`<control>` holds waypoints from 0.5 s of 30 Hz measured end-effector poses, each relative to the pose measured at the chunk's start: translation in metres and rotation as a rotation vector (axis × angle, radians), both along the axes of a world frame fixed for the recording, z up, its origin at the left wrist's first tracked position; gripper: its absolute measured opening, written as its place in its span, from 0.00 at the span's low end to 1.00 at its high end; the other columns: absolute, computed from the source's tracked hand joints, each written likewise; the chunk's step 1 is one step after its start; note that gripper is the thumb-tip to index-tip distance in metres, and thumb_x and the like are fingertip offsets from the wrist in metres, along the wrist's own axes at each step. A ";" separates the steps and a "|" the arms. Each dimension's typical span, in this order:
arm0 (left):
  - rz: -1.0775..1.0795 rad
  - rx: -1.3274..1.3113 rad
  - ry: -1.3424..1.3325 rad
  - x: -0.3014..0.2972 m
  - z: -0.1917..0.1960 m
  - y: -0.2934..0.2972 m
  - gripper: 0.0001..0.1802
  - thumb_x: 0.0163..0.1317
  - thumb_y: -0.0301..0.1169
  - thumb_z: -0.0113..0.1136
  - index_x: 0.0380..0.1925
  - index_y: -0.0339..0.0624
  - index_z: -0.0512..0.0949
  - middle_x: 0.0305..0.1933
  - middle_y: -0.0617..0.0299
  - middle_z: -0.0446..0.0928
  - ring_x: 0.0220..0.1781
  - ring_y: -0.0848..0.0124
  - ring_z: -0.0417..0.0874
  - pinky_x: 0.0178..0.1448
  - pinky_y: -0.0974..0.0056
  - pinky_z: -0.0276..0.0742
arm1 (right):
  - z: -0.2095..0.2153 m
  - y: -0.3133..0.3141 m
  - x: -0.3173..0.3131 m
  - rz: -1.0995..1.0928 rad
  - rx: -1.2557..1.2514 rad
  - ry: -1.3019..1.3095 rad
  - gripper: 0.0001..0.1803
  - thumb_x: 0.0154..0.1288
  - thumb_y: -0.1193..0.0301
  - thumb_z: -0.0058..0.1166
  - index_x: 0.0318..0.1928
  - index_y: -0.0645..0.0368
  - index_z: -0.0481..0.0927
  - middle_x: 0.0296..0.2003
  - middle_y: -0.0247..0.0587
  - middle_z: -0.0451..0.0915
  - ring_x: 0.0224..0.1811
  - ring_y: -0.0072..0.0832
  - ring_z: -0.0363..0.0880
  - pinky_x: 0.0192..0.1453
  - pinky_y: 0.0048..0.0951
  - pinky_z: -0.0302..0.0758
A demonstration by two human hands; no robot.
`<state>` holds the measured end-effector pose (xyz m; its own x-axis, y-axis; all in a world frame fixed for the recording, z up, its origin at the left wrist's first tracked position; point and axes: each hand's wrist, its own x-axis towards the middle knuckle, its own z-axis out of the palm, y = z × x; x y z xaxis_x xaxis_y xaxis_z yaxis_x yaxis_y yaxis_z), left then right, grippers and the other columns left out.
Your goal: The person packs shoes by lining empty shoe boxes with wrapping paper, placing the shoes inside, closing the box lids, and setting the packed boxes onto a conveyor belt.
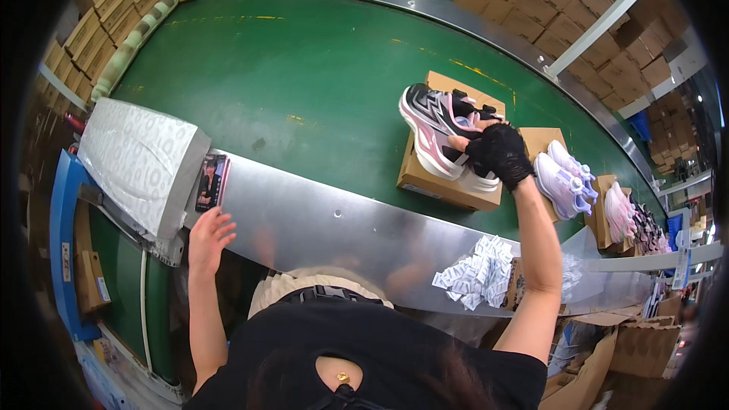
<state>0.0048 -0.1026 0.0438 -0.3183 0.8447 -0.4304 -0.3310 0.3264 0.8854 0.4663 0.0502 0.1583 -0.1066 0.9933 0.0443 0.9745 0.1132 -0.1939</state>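
My right hand (500, 153), in a black fingerless glove, is closed on a pink, black and white sneaker (434, 130). Its thumb presses the shoe's side, and the other fingers lie over the top. A second matching sneaker is partly hidden behind the hand. Beneath the pair is a brown cardboard shoebox (448, 193) on the green conveyor belt (304, 76). My left hand (210, 239) holds nothing, its fingers apart, just below a stack of printed cards (212, 184) on the metal ledge (281, 209).
White patterned paper (140, 167) is stacked at the left. Small white packets (478, 273) are heaped on the ledge near my right forearm. White and lavender sneakers (563, 182) and pink ones (619, 211) sit on boxes farther right. Cartons (531, 0) are piled beyond the belt.
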 end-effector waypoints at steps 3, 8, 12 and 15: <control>-0.079 0.072 0.068 0.021 0.010 0.015 0.16 0.60 0.37 0.51 0.44 0.39 0.71 0.37 0.60 0.75 0.38 0.70 0.76 0.39 0.67 0.71 | 0.043 -0.017 -0.042 0.111 -0.227 0.389 0.16 0.46 0.58 0.61 0.26 0.60 0.80 0.16 0.39 0.76 0.18 0.22 0.74 0.25 0.22 0.69; -0.135 0.439 0.520 0.076 0.035 0.058 0.17 0.58 0.34 0.53 0.42 0.32 0.71 0.39 0.58 0.74 0.40 0.74 0.75 0.44 0.67 0.71 | 0.003 -0.044 -0.081 0.619 -0.029 0.013 0.21 0.43 0.53 0.61 0.21 0.60 0.77 0.17 0.40 0.74 0.21 0.35 0.74 0.29 0.33 0.69; -0.266 0.803 0.976 0.118 0.011 0.074 0.21 0.55 0.39 0.54 0.42 0.33 0.71 0.46 0.46 0.71 0.52 0.56 0.71 0.52 0.58 0.65 | -0.070 -0.072 -0.124 0.981 0.305 0.144 0.23 0.33 0.54 0.64 0.19 0.59 0.71 0.26 0.41 0.73 0.25 0.36 0.71 0.35 0.35 0.64; -0.563 0.710 1.157 0.146 -0.038 0.076 0.27 0.57 0.48 0.49 0.44 0.33 0.69 0.50 0.46 0.68 0.58 0.55 0.64 0.56 0.50 0.57 | -0.135 -0.090 -0.144 1.053 0.225 0.162 0.22 0.33 0.54 0.64 0.21 0.59 0.73 0.29 0.42 0.74 0.33 0.39 0.72 0.42 0.38 0.64</control>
<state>0.1512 -0.0265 0.0055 0.2464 0.8921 0.3786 0.6797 -0.4376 0.5887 0.3219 -0.0403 0.0232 -0.8760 0.3745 0.3041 0.3325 0.9254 -0.1820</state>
